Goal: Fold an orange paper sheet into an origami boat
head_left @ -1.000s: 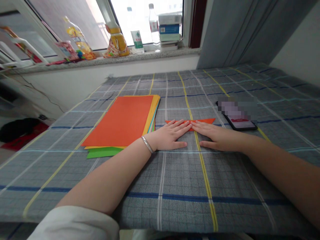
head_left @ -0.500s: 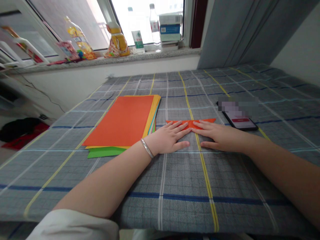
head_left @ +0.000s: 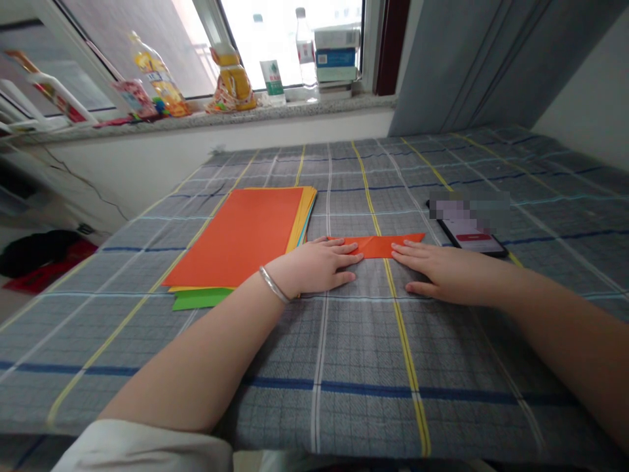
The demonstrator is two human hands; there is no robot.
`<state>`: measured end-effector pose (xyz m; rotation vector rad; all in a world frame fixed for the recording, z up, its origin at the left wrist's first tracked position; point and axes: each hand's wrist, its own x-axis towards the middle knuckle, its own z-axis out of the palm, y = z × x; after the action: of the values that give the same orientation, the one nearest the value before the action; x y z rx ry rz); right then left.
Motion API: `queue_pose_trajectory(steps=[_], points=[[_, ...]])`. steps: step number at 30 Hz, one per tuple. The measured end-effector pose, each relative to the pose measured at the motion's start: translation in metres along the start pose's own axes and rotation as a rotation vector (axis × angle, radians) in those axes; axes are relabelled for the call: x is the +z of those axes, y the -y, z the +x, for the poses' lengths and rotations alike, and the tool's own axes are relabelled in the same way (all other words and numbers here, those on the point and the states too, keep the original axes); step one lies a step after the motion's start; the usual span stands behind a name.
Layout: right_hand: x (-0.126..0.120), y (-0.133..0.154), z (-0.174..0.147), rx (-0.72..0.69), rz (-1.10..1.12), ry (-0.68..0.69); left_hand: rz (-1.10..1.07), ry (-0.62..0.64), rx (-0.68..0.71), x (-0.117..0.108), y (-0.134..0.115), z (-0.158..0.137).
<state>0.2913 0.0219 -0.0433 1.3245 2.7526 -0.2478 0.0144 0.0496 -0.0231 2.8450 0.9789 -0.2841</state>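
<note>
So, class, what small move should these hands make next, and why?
Probably press outward along the folded orange paper strip: the left hand and right hand have fingers on its left and right parts, its middle is uncovered, and its right tip shows beyond the fingers.

Daylight is admitted through the window (head_left: 280,33), bleached nearly white by glare. Curtain (head_left: 472,59), right of the window, is left dull, shaded. Phone (head_left: 474,237), below and right of the window, is partly masked by pixel blocks. Outer edges are stretched by wide-angle distortion; fine detail is softened.
</note>
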Motion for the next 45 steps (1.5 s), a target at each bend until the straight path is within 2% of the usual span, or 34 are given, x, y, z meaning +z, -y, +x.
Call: queue_pose_trajectory(steps=[8, 12, 15, 18, 20, 21, 23, 25, 29, 34, 38, 42, 45], points=[[-0.005, -0.001, -0.005, 0.032, -0.028, 0.022, -0.058, 0.047, -0.038, -0.012, 0.000, -0.005], [-0.010, -0.005, -0.007, 0.065, -0.062, 0.008, -0.068, 0.063, -0.009, -0.015, 0.004, -0.006], [-0.013, -0.004, -0.003, 0.107, -0.111, -0.061, -0.030, -0.032, -0.003, -0.012, 0.005, -0.002], [-0.010, 0.001, 0.006, 0.152, -0.148, -0.254, 0.067, -0.194, -0.066, -0.004, 0.001, 0.004], [-0.003, 0.006, 0.012, 0.060, -0.145, -0.382, 0.104, -0.308, -0.082, 0.002, -0.002, 0.008], [0.002, 0.009, 0.014, -0.028, -0.128, -0.405, 0.100, -0.343, -0.047, 0.006, -0.004, 0.010], [0.013, 0.013, 0.018, -0.150, -0.073, -0.350, 0.068, -0.277, 0.070, 0.013, -0.008, 0.012], [0.021, 0.015, 0.019, -0.155, -0.006, -0.287, 0.021, -0.155, 0.087, 0.019, -0.010, 0.013], [0.026, 0.011, 0.016, -0.136, 0.041, -0.197, -0.036, -0.032, 0.000, 0.019, -0.011, 0.009], [0.015, 0.010, 0.009, -0.054, 0.017, -0.164, -0.042, 0.038, -0.060, -0.002, -0.013, 0.000], [0.006, 0.011, 0.010, 0.028, -0.018, -0.213, -0.024, -0.061, -0.083, -0.010, -0.012, 0.000], [0.009, 0.002, 0.019, 0.137, -0.058, -0.350, 0.039, -0.245, -0.288, -0.004, -0.003, 0.006], [0.018, -0.007, 0.023, 0.174, -0.093, -0.315, 0.040, -0.236, -0.374, 0.000, 0.002, 0.008]])
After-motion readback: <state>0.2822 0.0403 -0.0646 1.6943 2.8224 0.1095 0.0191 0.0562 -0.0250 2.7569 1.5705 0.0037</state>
